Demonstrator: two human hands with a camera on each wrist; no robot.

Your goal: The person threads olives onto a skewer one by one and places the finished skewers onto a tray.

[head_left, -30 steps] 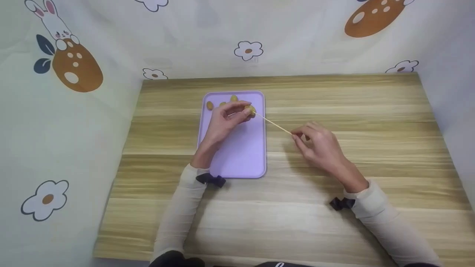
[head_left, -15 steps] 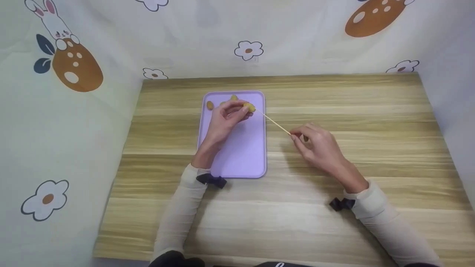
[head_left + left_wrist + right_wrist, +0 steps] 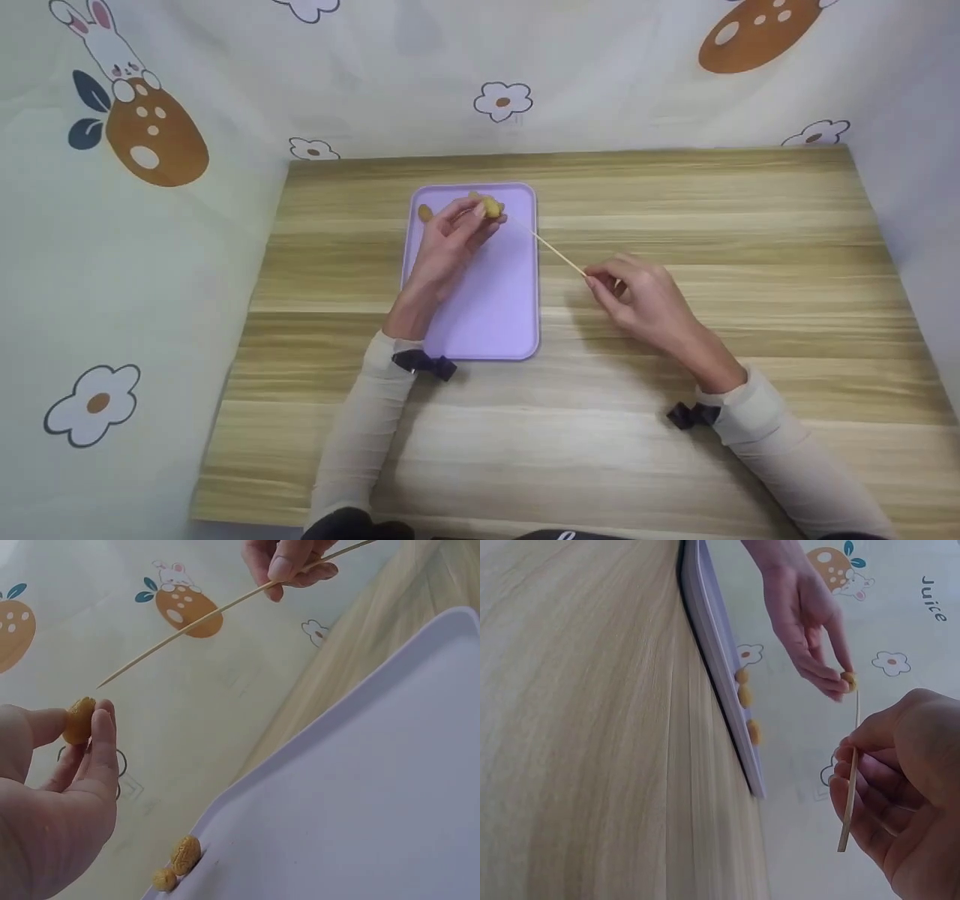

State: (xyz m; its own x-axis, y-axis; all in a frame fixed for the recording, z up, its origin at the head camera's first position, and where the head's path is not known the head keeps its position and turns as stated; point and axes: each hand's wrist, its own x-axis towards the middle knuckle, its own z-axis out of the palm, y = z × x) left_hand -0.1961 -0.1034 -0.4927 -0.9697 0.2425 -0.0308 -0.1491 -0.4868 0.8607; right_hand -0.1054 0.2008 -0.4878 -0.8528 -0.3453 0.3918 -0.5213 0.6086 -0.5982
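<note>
Between thumb and fingertips my left hand (image 3: 448,251) pinches a small wrinkled yellow-brown fruit (image 3: 79,721), raised over the far part of a lilac tray (image 3: 495,319). My right hand (image 3: 646,301), off the tray's right side, pinches a thin wooden skewer (image 3: 180,632) near its blunt end. The skewer slants toward the fruit; in the left wrist view its pointed tip ends just short of it, with a small gap. More of the same fruits (image 3: 745,695) lie along the tray's far edge, partly hidden behind my left hand in the head view.
The tray lies on a wood-grain table (image 3: 720,225). A pale curtain (image 3: 405,82) printed with flowers and rabbits hangs behind the table and along its left side. Black wrist mounts (image 3: 426,364) sit on both sleeves.
My left hand has drawn the fruit a little to the left and back, away from the skewer's tip. The right hand has barely moved, still holding the skewer.
</note>
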